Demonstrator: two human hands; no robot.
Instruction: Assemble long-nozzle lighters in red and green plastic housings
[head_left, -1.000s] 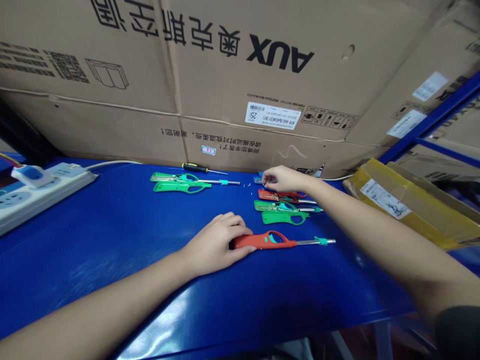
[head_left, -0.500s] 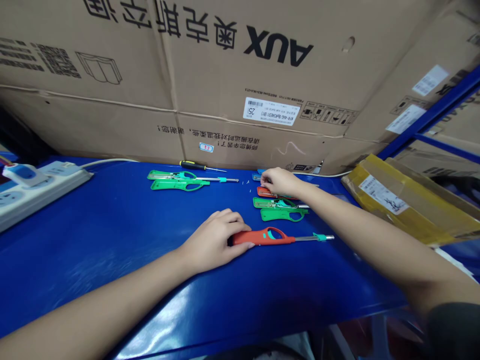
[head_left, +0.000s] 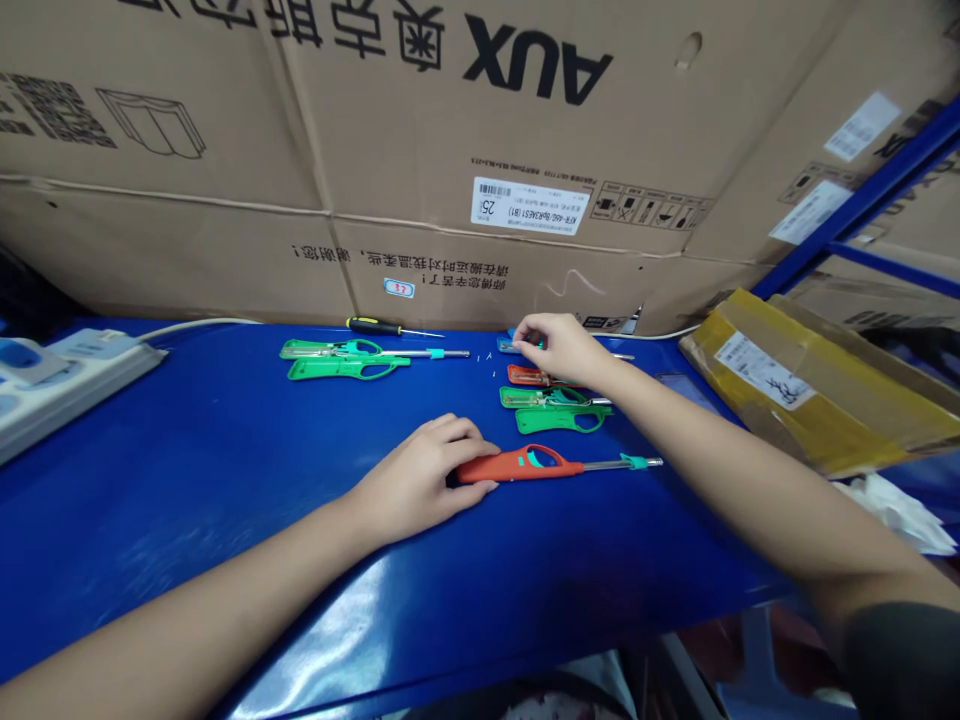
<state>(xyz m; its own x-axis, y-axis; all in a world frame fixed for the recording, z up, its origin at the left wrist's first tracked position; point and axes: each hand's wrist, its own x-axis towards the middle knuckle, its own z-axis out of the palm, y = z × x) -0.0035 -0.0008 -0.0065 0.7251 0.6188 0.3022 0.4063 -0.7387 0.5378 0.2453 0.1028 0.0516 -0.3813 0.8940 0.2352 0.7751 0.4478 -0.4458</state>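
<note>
1. Blue glossy table (head_left: 225, 470) carries an orange plastic lighter (head_left: 525, 464), long-nosed with a teal trigger, lying flat just below the middle of the frame.
2. Its long axis runs nearly level from left to right. The thin metal nozzle (head_left: 607, 464), ringed by a teal collar, points toward the right edge, and the butt points left.
3. Over the butt end lies the left hand (head_left: 420, 480), fingers curled across the top and thumb along the near side, gripping the lighter against the table.
4. Higher in the frame the right hand (head_left: 562, 345) has its fingertips drawn together at a small blue part (head_left: 506, 346), near the foot of the brown cardboard box (head_left: 450, 150). Whether it holds anything cannot be told.
5. Between the hands lie a red lighter shell (head_left: 525, 376) and green lighter shells (head_left: 555, 410), parallel to the orange one.
6. Further left lie a second green pair (head_left: 337, 360), a black-and-yellow screwdriver (head_left: 375, 326) and, at the left edge, a white power strip (head_left: 67, 375).
</note>
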